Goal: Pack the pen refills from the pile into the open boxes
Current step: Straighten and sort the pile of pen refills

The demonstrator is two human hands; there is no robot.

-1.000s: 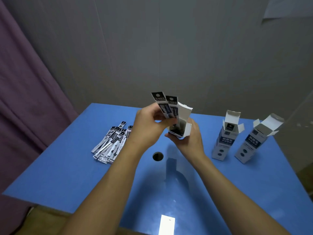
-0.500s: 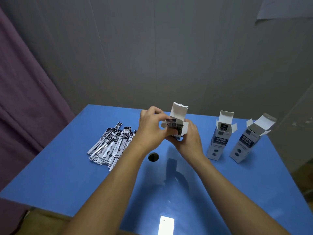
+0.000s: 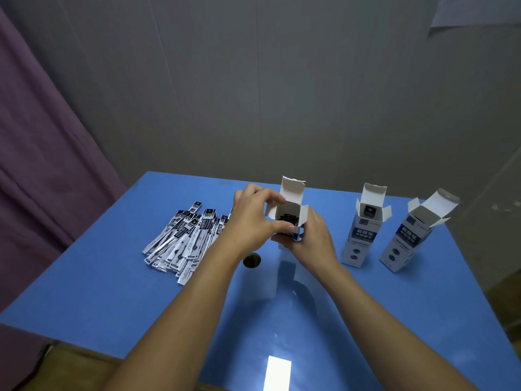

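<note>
My right hand [image 3: 311, 239] grips the open box [image 3: 289, 218] from below, refills dark inside it. My left hand [image 3: 253, 221] pinches its near rim and side flap. The pile of refills [image 3: 184, 238] lies left of my left hand on the blue desk [image 3: 112, 292]; two more open boxes [image 3: 363, 227] stand to my right

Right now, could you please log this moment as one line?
left hand: on box flap | right hand: holds box | refills inside | pile remains

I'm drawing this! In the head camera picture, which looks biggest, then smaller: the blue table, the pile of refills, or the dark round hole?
1. Blue table
2. Pile of black-and-white packaged pen refills
3. Dark round hole in the table
</note>
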